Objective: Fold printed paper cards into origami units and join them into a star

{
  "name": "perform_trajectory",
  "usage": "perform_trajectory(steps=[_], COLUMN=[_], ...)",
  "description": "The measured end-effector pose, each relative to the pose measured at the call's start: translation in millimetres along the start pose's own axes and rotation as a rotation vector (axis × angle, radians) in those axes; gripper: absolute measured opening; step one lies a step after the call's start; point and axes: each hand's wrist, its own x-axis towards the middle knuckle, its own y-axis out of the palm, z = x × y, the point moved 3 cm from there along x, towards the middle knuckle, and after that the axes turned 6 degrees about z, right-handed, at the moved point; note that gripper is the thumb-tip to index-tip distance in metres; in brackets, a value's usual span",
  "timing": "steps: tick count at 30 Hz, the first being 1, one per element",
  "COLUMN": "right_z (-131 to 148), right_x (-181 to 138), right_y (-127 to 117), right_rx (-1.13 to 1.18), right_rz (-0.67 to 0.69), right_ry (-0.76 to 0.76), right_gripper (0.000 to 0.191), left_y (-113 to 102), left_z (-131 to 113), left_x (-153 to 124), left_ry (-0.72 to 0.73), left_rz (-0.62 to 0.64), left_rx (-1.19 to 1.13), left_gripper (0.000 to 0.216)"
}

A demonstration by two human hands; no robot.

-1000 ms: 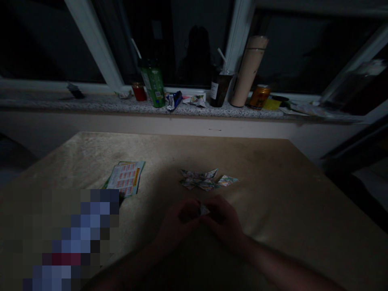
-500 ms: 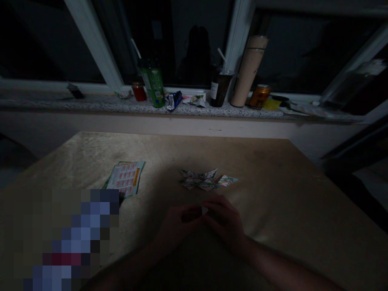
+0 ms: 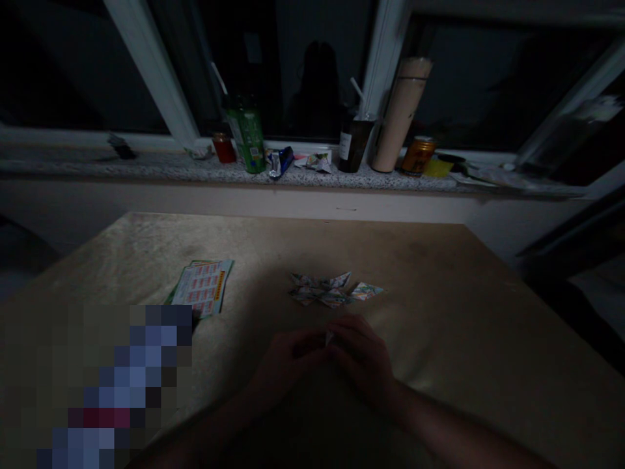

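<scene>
In dim light my left hand (image 3: 288, 361) and my right hand (image 3: 364, 358) meet over the table (image 3: 439, 312), both pinched on a small folded paper piece (image 3: 329, 337) between the fingertips. Only a pale corner of that piece shows. Just beyond the hands lies a cluster of folded printed paper pieces (image 3: 332, 290) flat on the table. To the left lies a stack of printed paper sheets (image 3: 202, 286).
A stone windowsill (image 3: 146, 168) behind the table carries a green bottle (image 3: 248, 133), a small red jar (image 3: 224, 148), a dark cup with a straw (image 3: 355, 140), a tall beige flask (image 3: 400, 114), an orange can (image 3: 417, 156) and wrappers. A blurred patch covers the lower left.
Both hands shifted slightly toward me and closed tighter round the small paper piece, so less of it shows. The pieces on the table have not moved.
</scene>
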Motion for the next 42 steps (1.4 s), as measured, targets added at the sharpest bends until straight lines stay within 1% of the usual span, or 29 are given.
perform_trajectory(steps=[4,7,15,18,22,26,31,35,37,40,41,42], right_z=[0.3,-0.5,-3.5,-2.1,-1.2,-4.7,-5.9,-4.1,-3.4,-2.4,-2.1,-1.8], right_x=[0.6,0.3,-1.7,-0.8,0.1,-1.9,-2.1,0.1,0.6,1.0,1.2,1.4], right_y=[0.6,1.2,1.2,0.6,0.3,1.8,2.4,1.5,1.9,3.3,3.8,4.2], right_rx=[0.008,0.002,-0.050,-0.072,-0.117,-0.152,-0.127,-0.098,-0.097,-0.120,-0.126,-0.130], right_rz=[0.000,0.002,0.006,0.015,0.038,0.059,0.096,0.104,0.102,0.108,0.111,0.116], right_ry=[0.019,0.034,-0.023,-0.050,-0.095,-0.118,-0.132,-0.145,-0.165,-0.200,-0.206,-0.208], right_gripper=[0.029,0.031,0.036,0.038,0.042,0.046,0.049,0.050,0.049,0.048,0.048,0.049], left_y=[-1.2,-0.8,1.4,1.8,1.2,0.2,-0.6,-1.3,-2.4,-5.4,-5.6,-5.1], left_z=[1.1,-0.2,-3.9,-4.7,-3.7,-3.7,-4.3,-5.9,-5.1,-2.4,-1.9,-1.9], left_x=[0.1,-0.1,-0.7,-1.2,-1.4,-1.8,-1.4,-3.0,-5.2,-8.7,-8.8,-8.2], left_ry=[-0.015,-0.014,0.035,0.043,-0.007,-0.025,-0.023,-0.036,-0.073,-0.125,-0.122,-0.108], left_rz=[-0.003,-0.009,-0.008,-0.012,-0.032,-0.051,-0.053,-0.078,-0.132,-0.249,-0.254,-0.223], left_rx=[0.013,0.072,0.233,0.250,0.185,0.102,0.052,0.022,0.010,-0.021,-0.039,-0.067], left_gripper=[0.026,0.025,0.023,0.025,0.030,0.033,0.039,0.043,0.042,0.040,0.040,0.041])
